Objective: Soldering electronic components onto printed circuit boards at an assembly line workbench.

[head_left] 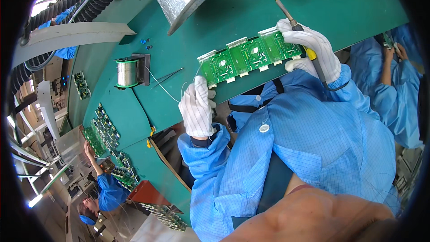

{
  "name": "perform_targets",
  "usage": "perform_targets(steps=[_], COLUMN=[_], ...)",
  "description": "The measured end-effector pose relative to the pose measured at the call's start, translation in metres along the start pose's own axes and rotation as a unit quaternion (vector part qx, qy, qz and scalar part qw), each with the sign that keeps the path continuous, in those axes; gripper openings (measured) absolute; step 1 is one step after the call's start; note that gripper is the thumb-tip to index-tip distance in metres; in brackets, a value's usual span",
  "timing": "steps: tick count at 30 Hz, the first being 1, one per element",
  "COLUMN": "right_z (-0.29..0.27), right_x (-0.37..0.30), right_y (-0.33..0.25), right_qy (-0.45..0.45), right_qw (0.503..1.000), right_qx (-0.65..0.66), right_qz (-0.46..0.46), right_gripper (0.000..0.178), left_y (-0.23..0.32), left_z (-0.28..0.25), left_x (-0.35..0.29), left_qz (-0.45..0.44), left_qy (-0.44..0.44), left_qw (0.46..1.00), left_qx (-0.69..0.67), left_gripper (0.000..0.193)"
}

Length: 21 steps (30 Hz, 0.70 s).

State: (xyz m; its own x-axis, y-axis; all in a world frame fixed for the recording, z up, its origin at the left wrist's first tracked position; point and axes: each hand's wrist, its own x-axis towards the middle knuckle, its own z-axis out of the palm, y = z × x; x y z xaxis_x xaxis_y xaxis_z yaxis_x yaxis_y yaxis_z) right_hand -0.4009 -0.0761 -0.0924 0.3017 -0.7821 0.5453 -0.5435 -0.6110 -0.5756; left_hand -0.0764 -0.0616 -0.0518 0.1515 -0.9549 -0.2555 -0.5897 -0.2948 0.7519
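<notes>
Pinching solder wire (166, 91), the left hand (197, 110) had its fingers at the green circuit board (247, 59), mid-frame; the right hand (316, 47) wrapped its fingers round the soldering iron (286, 12): one wrist roll and its tip could have scorched the board!

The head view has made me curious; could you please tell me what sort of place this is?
Most likely an electronics assembly workshop: the right hand holds a soldering iron, with green circuit boards and a wire spool at the bench.
</notes>
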Motion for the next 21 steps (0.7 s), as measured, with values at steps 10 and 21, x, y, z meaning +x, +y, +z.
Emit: perform_targets(steps=[10, 21], right_z=[0.0000, 0.0000], right_x=[-0.0004, 0.0003], right_y=[-0.0039, -0.0074], right_qy=[0.009, 0.015], right_qw=[1.000, 1.000], right_qx=[0.020, -0.005], right_qz=[0.007, 0.007], right_gripper=[0.066, 0.067], left_y=[0.0086, 0.0078], left_z=[0.0056, 0.0053], left_x=[-0.0033, -0.0021], left_qz=[-0.015, -0.011], left_qy=[-0.008, -0.012], left_qw=[0.999, 0.999], left_qx=[-0.027, -0.035], left_gripper=[0.042, 0.044])
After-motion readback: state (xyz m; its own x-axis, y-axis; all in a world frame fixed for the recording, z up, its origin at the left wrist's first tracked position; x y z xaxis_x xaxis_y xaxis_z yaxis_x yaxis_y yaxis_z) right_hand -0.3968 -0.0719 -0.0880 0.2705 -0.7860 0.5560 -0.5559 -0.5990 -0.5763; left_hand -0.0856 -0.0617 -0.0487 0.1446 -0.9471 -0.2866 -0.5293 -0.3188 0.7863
